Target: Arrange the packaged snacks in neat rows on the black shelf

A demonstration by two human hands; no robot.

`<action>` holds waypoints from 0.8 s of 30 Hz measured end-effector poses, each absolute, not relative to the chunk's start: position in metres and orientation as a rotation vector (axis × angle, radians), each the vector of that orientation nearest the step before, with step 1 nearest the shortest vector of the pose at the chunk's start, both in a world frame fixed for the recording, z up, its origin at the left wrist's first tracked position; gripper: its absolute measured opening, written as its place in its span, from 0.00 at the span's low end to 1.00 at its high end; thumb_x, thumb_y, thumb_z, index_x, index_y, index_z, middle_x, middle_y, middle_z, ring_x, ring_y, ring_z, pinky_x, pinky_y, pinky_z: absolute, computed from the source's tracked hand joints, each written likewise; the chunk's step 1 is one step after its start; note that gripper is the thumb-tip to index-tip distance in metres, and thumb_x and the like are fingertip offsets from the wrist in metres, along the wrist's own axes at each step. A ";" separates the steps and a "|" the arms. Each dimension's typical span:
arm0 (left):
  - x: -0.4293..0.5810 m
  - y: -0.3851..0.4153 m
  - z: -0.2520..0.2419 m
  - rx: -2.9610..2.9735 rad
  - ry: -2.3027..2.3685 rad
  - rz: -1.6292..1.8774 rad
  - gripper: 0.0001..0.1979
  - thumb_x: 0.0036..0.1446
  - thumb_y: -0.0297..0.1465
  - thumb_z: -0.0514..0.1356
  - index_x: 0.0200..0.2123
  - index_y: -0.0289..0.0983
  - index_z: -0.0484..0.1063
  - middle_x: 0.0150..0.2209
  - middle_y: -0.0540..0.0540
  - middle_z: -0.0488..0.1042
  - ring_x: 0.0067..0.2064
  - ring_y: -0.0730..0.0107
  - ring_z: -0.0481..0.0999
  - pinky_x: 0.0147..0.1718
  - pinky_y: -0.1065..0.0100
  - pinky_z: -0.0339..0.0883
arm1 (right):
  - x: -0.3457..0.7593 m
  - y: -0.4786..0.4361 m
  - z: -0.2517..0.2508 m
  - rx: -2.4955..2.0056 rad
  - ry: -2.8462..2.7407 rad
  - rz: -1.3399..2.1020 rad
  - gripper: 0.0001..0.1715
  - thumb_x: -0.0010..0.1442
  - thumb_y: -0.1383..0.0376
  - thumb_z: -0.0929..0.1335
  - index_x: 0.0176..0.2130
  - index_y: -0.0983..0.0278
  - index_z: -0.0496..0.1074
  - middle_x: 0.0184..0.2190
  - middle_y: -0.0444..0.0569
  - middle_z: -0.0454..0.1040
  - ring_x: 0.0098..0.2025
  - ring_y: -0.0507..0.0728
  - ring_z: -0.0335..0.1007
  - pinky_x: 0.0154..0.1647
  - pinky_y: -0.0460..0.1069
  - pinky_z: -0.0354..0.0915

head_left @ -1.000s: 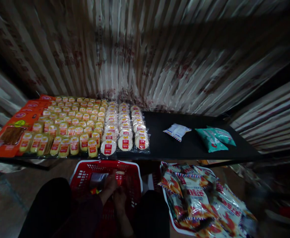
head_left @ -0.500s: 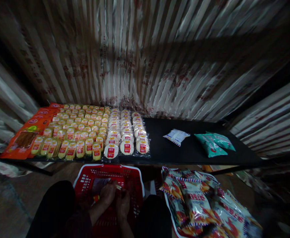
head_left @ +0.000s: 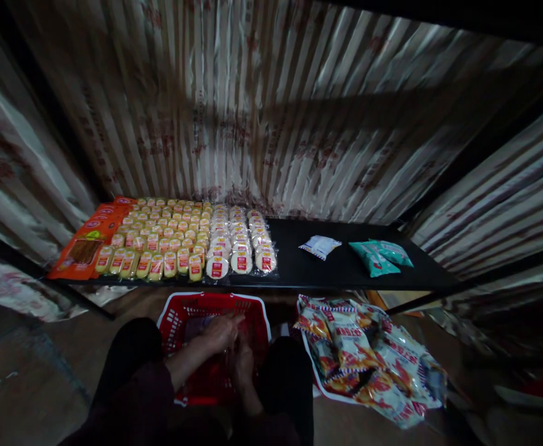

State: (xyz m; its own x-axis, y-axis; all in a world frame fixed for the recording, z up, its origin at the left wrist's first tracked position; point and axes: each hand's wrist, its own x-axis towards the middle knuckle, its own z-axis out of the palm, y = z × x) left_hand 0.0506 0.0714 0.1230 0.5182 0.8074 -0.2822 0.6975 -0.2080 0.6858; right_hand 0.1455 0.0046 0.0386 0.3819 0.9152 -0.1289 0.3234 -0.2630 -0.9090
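Observation:
Both hands are close together over a red plastic basket [head_left: 215,297] with a white rim, between the knees. My left hand [head_left: 220,334] reaches in with bent fingers, its fingertips near those of my right hand. My right hand [head_left: 243,362] is curled just beside it, thumb side up. Both look closed, but dim light hides what is between the fingers. A dull purplish packet [head_left: 197,326] lies inside the basket behind my left hand.
A black shelf [head_left: 294,266] carries rows of yellow-wrapped cakes [head_left: 157,265], round white crackers [head_left: 241,262], orange packets [head_left: 85,251], a white-blue bag [head_left: 321,246] and teal bags [head_left: 374,259]. Right of my knee, another basket is heaped with snack bags [head_left: 345,334].
The view has shifted, so the shelf and baskets sit higher and slightly smaller. My hands stay together in the basket; the small pale thing at the fingertips no longer shows clearly.

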 end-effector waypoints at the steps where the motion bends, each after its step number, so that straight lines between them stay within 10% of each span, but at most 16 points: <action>1: 0.048 0.071 0.131 1.940 1.237 0.319 0.18 0.52 0.23 0.53 0.44 0.42 0.74 0.49 0.43 0.73 0.49 0.62 0.72 0.50 0.66 0.61 | 0.147 0.005 0.048 -1.802 -1.050 0.871 0.24 0.52 0.53 0.63 0.40 0.67 0.74 0.32 0.56 0.78 0.32 0.62 0.74 0.34 0.52 0.66; 10: 0.027 0.076 0.151 1.151 1.571 0.860 0.08 0.54 0.28 0.55 0.35 0.35 0.74 0.40 0.42 0.75 0.47 0.63 0.71 0.51 0.63 0.61 | 0.169 0.012 0.121 -1.345 -0.578 1.127 0.26 0.47 0.55 0.70 0.45 0.64 0.70 0.35 0.48 0.77 0.35 0.56 0.73 0.37 0.50 0.68; 24: 0.045 0.063 0.170 0.777 0.985 0.952 0.22 0.42 0.42 0.66 0.37 0.33 0.74 0.33 0.43 0.78 0.35 0.66 0.75 0.37 0.67 0.67 | 0.174 0.012 0.180 -1.215 -0.615 1.320 0.27 0.45 0.51 0.73 0.41 0.66 0.74 0.30 0.47 0.78 0.29 0.54 0.72 0.29 0.46 0.66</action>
State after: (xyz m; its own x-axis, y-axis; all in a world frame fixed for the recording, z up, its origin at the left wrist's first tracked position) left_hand 0.0453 0.0630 0.1697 0.2401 0.9144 -0.3259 -0.2943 0.3885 0.8732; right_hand 0.1738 0.0116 0.1797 0.2220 0.9336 -0.2812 -0.3850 -0.1810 -0.9050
